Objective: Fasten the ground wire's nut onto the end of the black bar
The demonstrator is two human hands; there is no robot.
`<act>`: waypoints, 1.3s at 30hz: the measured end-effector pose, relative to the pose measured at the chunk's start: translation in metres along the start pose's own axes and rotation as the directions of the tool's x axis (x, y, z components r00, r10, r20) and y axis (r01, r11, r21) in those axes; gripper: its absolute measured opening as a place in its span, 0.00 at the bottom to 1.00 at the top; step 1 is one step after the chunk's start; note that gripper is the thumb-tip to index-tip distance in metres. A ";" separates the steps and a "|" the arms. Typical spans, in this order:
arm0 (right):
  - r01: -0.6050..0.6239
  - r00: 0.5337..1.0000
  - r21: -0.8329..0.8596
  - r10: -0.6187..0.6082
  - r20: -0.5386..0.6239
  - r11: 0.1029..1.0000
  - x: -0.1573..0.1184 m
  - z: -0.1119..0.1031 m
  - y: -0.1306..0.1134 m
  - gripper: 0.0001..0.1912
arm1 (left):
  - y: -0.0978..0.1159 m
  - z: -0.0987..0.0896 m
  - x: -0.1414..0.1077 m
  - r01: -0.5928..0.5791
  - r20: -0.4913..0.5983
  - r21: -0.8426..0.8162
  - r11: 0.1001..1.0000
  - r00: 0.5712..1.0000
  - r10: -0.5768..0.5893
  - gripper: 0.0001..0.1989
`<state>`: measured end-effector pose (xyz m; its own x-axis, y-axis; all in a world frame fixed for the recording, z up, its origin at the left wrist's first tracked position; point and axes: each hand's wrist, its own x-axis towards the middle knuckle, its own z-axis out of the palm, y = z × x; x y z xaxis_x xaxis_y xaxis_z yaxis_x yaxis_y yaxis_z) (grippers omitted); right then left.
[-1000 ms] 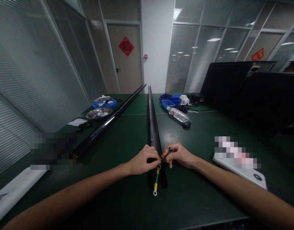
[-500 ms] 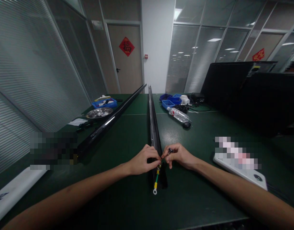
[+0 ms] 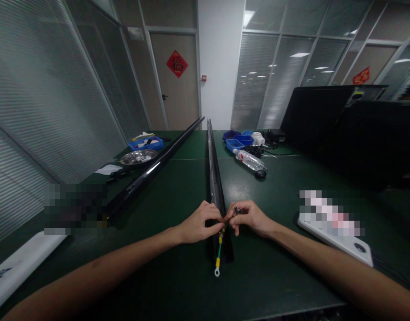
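My left hand [image 3: 205, 223] pinches the upper end of a short green-and-yellow wire [image 3: 219, 249], above the near end of a long black rail [image 3: 214, 174]. A ring terminal [image 3: 217, 272] ends the wire and hangs toward me. Close on the right, my right hand [image 3: 247, 216] has its thumb and fingers closed on a small metal tool [image 3: 237, 210] with a round end. The tool's tip meets the left fingertips near the wire's upper end; the exact contact there is too small to make out.
A second black rail [image 3: 151, 171] lies to the left, near a metal bowl [image 3: 138, 157] and a blue tray [image 3: 146, 143]. Right of the middle rail are blue bins [image 3: 234, 145] and a plastic bottle [image 3: 250, 160]. A white device [image 3: 338, 238] lies by my right forearm.
The ring terminal end of the wire has shifted slightly down toward me. The tool's round end has tilted a little; both hands are almost in the same place.
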<state>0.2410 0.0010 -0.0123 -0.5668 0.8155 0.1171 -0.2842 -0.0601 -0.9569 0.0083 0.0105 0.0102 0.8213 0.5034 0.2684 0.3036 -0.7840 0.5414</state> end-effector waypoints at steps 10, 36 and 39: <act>0.013 1.000 -0.012 -0.013 -0.019 1.000 0.000 0.001 0.001 0.12 | -0.002 0.000 0.000 0.005 0.031 -0.013 1.000 1.000 -0.005 0.11; 0.098 0.994 -0.147 -0.104 -0.036 0.984 -0.006 0.008 0.004 0.14 | 0.002 -0.001 0.000 0.023 0.016 -0.012 1.000 1.000 -0.023 0.13; 0.189 0.981 -0.324 -0.196 0.013 0.927 -0.010 0.010 -0.001 0.12 | 0.000 -0.001 0.000 0.028 0.028 -0.026 0.999 0.999 -0.027 0.11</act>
<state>0.2397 -0.0129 -0.0099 -0.5101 0.8041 0.3054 -0.1200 0.2851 -0.9509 0.0075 0.0105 0.0111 0.8259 0.5143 0.2312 0.3138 -0.7598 0.5694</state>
